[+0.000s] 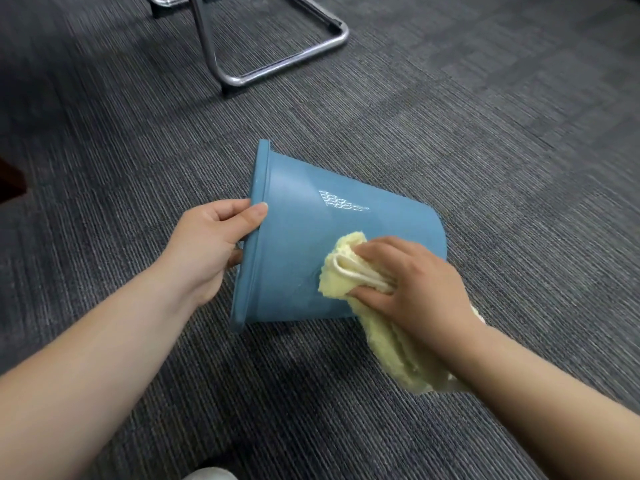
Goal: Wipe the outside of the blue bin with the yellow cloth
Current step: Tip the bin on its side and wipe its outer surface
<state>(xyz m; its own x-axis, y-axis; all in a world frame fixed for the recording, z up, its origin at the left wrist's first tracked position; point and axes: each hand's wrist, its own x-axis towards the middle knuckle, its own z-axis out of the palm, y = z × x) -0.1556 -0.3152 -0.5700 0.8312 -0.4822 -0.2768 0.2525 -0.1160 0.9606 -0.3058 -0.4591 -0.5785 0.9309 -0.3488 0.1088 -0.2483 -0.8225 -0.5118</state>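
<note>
The blue bin (304,223) lies tipped on its side on the grey carpet, rim to the left and base to the right. My left hand (211,244) grips the rim, thumb on the outer wall and fingers inside the opening. My right hand (412,289) holds the bunched yellow cloth (341,271) and presses it against the bin's outer wall near the lower right. A loose end of the cloth hangs down below my right wrist toward the carpet.
A chrome chair base (277,69) stands on the carpet behind the bin. A dark brown furniture edge (10,181) shows at the far left. A white shoe tip (211,474) is at the bottom edge.
</note>
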